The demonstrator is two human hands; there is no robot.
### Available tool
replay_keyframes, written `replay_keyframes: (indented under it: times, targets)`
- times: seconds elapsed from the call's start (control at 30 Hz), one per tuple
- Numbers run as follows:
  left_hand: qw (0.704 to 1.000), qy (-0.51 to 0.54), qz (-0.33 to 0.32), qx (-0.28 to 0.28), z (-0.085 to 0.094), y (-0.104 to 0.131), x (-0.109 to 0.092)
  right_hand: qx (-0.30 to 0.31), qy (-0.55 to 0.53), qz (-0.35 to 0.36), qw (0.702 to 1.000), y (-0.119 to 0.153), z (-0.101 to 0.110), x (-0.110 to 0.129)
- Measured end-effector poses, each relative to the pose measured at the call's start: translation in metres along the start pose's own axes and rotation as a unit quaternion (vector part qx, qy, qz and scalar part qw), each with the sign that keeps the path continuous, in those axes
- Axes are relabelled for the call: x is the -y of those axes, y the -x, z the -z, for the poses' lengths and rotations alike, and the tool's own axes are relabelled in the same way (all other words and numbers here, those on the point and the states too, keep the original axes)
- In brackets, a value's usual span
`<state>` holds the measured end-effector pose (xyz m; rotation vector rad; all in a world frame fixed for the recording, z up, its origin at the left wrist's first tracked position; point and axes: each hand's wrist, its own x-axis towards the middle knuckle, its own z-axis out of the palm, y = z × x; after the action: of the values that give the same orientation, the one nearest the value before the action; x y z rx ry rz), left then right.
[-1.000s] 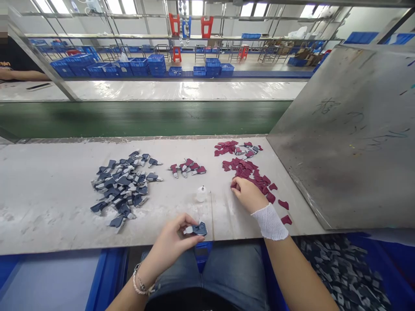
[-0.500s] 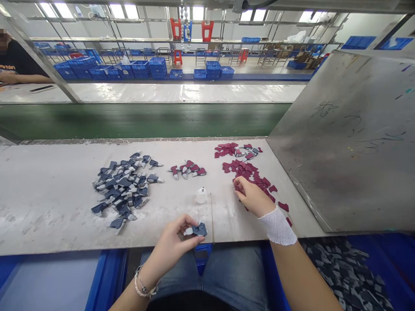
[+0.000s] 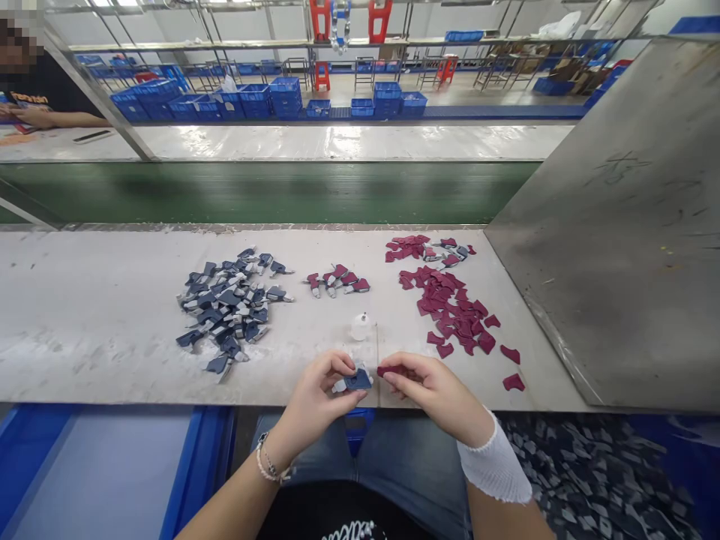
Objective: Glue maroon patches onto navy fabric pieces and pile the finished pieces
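My left hand (image 3: 315, 397) pinches a small dark blue and grey part (image 3: 354, 380) at the near edge of the white bench (image 3: 95, 330). Right beside it, my right hand (image 3: 436, 390) holds a small maroon piece (image 3: 389, 370) between thumb and fingers, almost touching the blue part. A heap of dark blue and grey parts (image 3: 230, 304) lies to the left. Loose maroon pieces (image 3: 455, 311) are spread out on the right. A short row of parts with maroon pieces on them (image 3: 337, 281) sits in the middle. A small white bottle (image 3: 360, 326) stands just beyond my hands.
A tilted grey metal sheet (image 3: 619, 232) leans at the right. A green conveyor belt (image 3: 270, 191) runs behind the bench. Blue bins sit under the bench at left (image 3: 112, 472) and right (image 3: 607, 480), the right one holding several parts. Another person (image 3: 34, 90) sits far left.
My right hand has left the maroon pile with one piece and come back to the near edge, next to my left hand. The view has shifted slightly down and left.
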<state>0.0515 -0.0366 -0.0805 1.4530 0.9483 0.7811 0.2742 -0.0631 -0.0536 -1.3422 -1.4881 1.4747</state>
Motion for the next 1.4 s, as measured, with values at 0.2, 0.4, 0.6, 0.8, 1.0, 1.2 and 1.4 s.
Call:
replay_keyframes:
  times: [0.2,0.4,0.6,0.8,1.0,1.2,1.4]
  targets:
    - [0.999,-0.011,0.002,-0.037,-0.003,0.000,0.000,-0.021,-0.175,-0.024,0.984,0.005,-0.011,-0.003]
    - [0.999,0.009,0.017,-0.038,-0.008,-0.001,0.002,-0.004,-0.223,-0.055,0.973,-0.006,-0.020,-0.014]
    - [1.000,-0.010,-0.028,0.000,-0.006,0.000,0.001,-0.006,-0.228,-0.074,0.971,-0.014,-0.023,-0.020]
    - [0.997,-0.035,-0.073,0.012,-0.002,-0.002,0.004,0.004,-0.230,-0.074,0.970,-0.016,-0.022,-0.019]
    - [0.989,-0.054,-0.139,0.007,0.002,-0.002,0.004,0.035,-0.242,-0.063,0.968,-0.020,-0.020,-0.022]
    - [0.983,-0.050,-0.173,0.026,0.006,0.000,-0.004,0.103,-0.234,-0.045,0.966,-0.019,-0.021,-0.017]
    - [0.984,-0.047,-0.173,0.026,0.007,0.001,-0.007,0.086,-0.200,-0.018,0.976,-0.014,-0.023,-0.007]
